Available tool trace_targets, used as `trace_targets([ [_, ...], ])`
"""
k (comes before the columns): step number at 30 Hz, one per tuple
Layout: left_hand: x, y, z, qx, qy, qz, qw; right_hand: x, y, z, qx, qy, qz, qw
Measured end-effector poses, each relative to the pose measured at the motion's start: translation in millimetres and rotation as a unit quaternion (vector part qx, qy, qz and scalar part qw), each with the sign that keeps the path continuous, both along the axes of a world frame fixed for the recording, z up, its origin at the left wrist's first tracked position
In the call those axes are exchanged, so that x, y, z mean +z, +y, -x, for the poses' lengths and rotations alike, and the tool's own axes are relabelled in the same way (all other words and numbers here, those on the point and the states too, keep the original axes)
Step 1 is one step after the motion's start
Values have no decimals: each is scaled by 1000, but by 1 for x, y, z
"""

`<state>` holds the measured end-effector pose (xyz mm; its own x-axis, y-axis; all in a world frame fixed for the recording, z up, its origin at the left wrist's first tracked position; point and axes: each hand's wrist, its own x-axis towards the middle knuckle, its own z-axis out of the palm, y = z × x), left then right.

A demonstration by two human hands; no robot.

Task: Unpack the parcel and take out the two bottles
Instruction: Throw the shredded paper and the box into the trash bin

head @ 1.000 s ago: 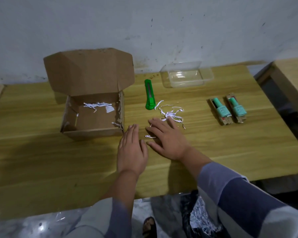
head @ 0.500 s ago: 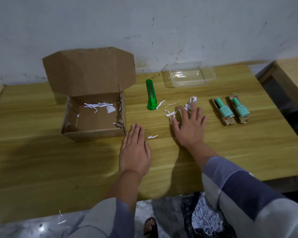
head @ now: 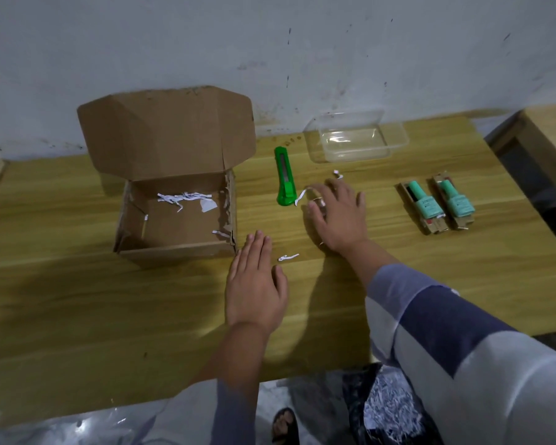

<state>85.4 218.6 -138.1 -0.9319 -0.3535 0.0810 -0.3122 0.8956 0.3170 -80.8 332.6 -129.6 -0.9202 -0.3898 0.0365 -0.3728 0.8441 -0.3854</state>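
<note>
1. On the wooden table (head: 77,316), the open brown cardboard parcel (head: 174,216) holds only paper scraps.
2. Right hand (head: 339,216) gathers white paper shreds (head: 302,195), fingers curled over them; left hand (head: 254,284) rests flat, holding nothing.
3. Two mint-green bottles (head: 440,203) lie out at the right, so probably only tidying remains.
</note>
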Motion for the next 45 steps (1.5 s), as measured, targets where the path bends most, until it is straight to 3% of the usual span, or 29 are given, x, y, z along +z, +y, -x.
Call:
trace_targets([
  [4, -1, 0, 0, -2, 2, 0, 1000, 0, -15, -15, 62, 5, -32, 998],
  [10, -3, 0, 1, -6, 1, 2, 1000, -3, -7, -56, 102, 10, 50, 993],
  [16, -3, 3, -1, -4, 2, 1, 1000, -3, 9, -75, 133, 74, 98, 983],
  [22, -2, 0, 1, 0, -2, -4, 1000, 22, 18, -53, 35, -66, 234, 969],
  [24, -2, 0, 0, 0, -4, -9, 1000, 26, 19, -44, 31, -62, 201, 977],
  [27, -2, 1, -1, 2, 1, -8, 1000, 25, 18, -39, 79, -43, 58, 994],
  [32, -3, 1, -1, 1, 0, -5, 1000, 19, 27, -51, 183, -1, -97, 978],
  [39, -3, 1, 0, 7, 10, -3, 1000, 9, 55, -71, 216, 177, -107, 954],
  [45, -3, 2, -1, 1, 3, 2, 1000, 6, 49, -80, 183, 142, -67, 970],
])
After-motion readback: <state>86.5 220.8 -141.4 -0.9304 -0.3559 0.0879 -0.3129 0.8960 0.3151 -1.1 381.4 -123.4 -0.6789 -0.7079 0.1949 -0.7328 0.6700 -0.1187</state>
